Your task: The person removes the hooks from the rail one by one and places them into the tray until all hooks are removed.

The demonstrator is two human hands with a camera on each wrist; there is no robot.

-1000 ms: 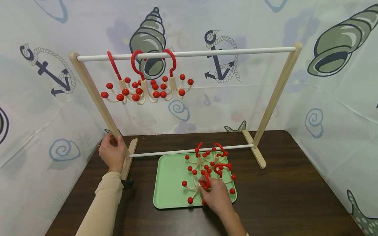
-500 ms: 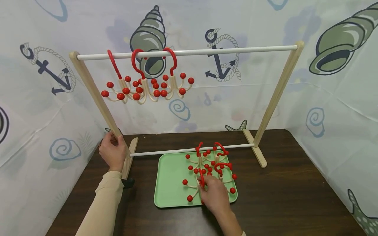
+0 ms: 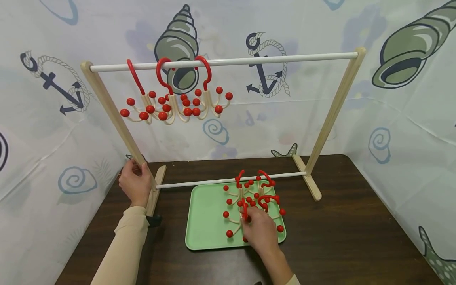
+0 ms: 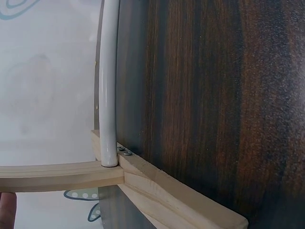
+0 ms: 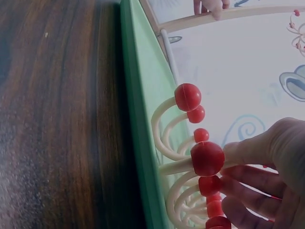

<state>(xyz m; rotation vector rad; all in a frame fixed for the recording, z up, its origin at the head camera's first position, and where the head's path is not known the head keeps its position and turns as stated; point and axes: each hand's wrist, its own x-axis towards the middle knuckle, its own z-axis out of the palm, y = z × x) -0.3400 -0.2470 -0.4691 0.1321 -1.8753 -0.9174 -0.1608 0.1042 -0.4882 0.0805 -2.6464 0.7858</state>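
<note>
My left hand (image 3: pixel 136 184) grips the left wooden post (image 3: pixel 115 116) of a rack, low down near its foot; one fingertip (image 4: pixel 6 210) shows in the left wrist view. Over a green tray (image 3: pixel 203 221), my right hand (image 3: pixel 263 230) pinches a cream rotary hanger (image 3: pixel 244 209) by its centre, below the red hook. Its curved arms end in red balls (image 5: pixel 207 158) and spread out beneath my fingers. Whether it touches the tray is hard to tell. Several similar hangers (image 3: pixel 261 190) lie on the tray's right side, partly hidden by my hand.
Three hangers (image 3: pixel 172 101) hang by red hooks from the left half of the white top bar (image 3: pixel 278 60). A lower white bar (image 3: pixel 213 182) runs behind the tray's far edge. The right post (image 3: pixel 333 111) and its foot stand on the dark table (image 3: pixel 349 221).
My right hand has moved slightly away from me with the hanger, whose hook has swung more upright. The left hand stays on the post.
</note>
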